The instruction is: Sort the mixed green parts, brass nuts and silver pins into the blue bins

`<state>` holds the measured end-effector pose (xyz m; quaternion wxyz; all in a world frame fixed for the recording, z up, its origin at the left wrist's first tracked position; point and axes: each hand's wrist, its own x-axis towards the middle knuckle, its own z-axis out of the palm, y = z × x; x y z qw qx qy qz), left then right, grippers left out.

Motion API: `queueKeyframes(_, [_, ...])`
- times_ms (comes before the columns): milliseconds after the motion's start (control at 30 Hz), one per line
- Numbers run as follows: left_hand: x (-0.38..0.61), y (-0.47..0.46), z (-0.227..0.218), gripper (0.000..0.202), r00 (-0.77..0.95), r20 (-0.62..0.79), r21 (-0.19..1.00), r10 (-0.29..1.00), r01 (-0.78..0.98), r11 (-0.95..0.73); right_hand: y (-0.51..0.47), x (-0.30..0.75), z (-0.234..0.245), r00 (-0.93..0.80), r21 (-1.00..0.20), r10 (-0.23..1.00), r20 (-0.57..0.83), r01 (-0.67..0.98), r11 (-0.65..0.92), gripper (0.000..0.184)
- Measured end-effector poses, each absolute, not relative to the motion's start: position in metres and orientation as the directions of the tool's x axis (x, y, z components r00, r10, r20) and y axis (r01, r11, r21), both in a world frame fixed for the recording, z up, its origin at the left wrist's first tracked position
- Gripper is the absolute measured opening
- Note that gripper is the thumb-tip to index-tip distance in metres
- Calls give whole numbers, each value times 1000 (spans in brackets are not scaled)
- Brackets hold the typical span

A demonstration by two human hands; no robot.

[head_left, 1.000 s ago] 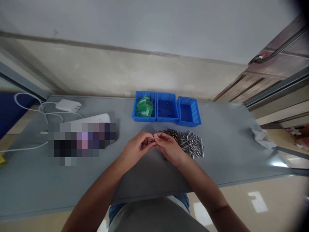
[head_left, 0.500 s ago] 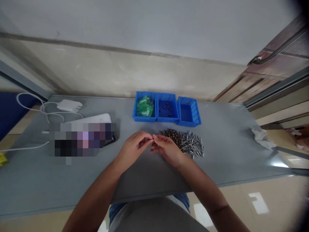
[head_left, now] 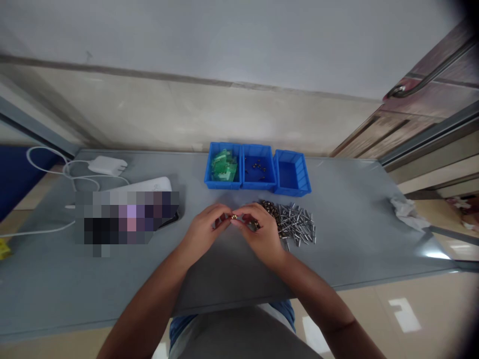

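Observation:
A small brass-coloured metal piece point(head_left: 234, 217) is pinched between the fingertips of both hands, above the front half of the table. My left hand point(head_left: 205, 228) grips it from the left with thumb and forefinger. From the other side my right hand point(head_left: 262, 233) closes on it, thumb and fingers bent. Its exact kind is too small to make out. Just behind my right hand lies a heap of brass-coloured pieces point(head_left: 275, 212), partly covered by that hand. Beside the heap, silver metal pins point(head_left: 297, 224) lie in a loose pile.
Three blue bins stand along the back: the left bin point(head_left: 207, 174) with green pieces point(head_left: 224, 165), the middle bin point(head_left: 256, 184) with several small brass-coloured parts, and the right bin point(head_left: 288, 174). At left are a white adapter point(head_left: 108, 165), cables and a blurred-out object; crumpled tissue point(head_left: 407, 213) lies right.
My right hand has turned and its fingers now arch over more. The brass-coloured piece shows plainly between the fingertips. My left hand has barely moved.

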<state>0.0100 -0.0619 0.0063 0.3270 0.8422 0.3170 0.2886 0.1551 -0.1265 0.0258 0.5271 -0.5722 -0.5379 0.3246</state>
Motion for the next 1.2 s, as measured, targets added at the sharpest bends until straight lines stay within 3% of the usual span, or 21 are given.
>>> queueKeyframes(133, [10, -62, 8, 5, 624, 266, 733, 735, 365, -575, -126, 158, 23, 227, -961, 960, 164, 255, 103, 12])
queueKeyframes(333, [11, -65, 18, 6, 574, 309, 723, 758, 375, -579, -120, 160, 13, 175, -986, 972, -158, -74, -147, 17])
queueKeyframes(467, [10, -65, 22, 7, 574, 344, 720, 743, 346, -601, -118, 159, 17, 62, -925, 956, -288, -278, -261, 21])
queueKeyframes(600, [8, -64, 23, 7, 583, 372, 692, 722, 343, -635, -117, 161, 22, -31, -857, 931, -365, -380, -349, 23])
queueKeyframes(900, [6, -63, 22, 10, 600, 357, 698, 716, 337, -631, -118, 165, 22, -46, -837, 919, -392, -397, -377, 22])
queueKeyframes(1200, [8, -62, 16, 12, 598, 316, 714, 737, 362, -600, -119, 163, 13, 134, -983, 984, -122, -154, -101, 20])
